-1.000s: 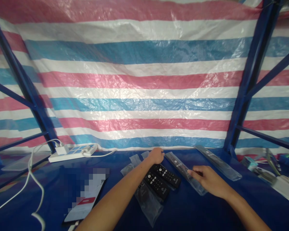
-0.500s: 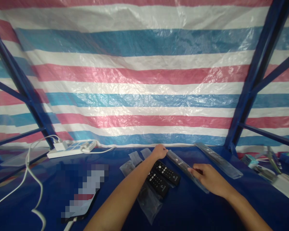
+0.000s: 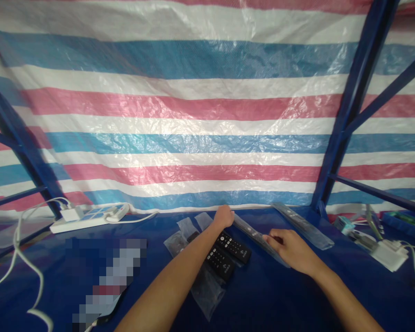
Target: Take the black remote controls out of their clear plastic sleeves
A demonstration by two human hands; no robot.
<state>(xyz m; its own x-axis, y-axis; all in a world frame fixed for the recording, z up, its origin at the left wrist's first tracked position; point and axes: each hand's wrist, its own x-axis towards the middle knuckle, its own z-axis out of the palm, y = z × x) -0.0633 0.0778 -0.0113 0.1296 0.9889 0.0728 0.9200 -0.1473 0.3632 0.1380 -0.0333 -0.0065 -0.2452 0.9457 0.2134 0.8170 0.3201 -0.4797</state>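
A remote control in a clear plastic bag [image 3: 251,233] lies slantwise on the blue table between my hands. My left hand [image 3: 224,216] is closed at its far end, fingers mostly hidden. My right hand [image 3: 287,248] pinches its right edge nearer me, thumb and fingers curled together. Left of it lie two black remotes, one [image 3: 235,247] beside another [image 3: 222,265], their button faces up and lower ends bare. My left forearm covers part of them. Under and beside them is a crumpled plastic bag [image 3: 207,295]. Another bagged remote [image 3: 302,225] rests farther right.
A white power strip [image 3: 90,217] with plugs and cables stands at the back left. A phone, partly blurred [image 3: 110,286], lies at left. At right are a white box-like device [image 3: 389,254] and cables. Blue metal posts [image 3: 342,120] frame a striped sheet [image 3: 193,143] behind the table.
The view has shifted, so everything sits somewhat farther left than half a second ago. Both hands stay at the same bagged remote, which looks slightly turned and narrower than a second ago.
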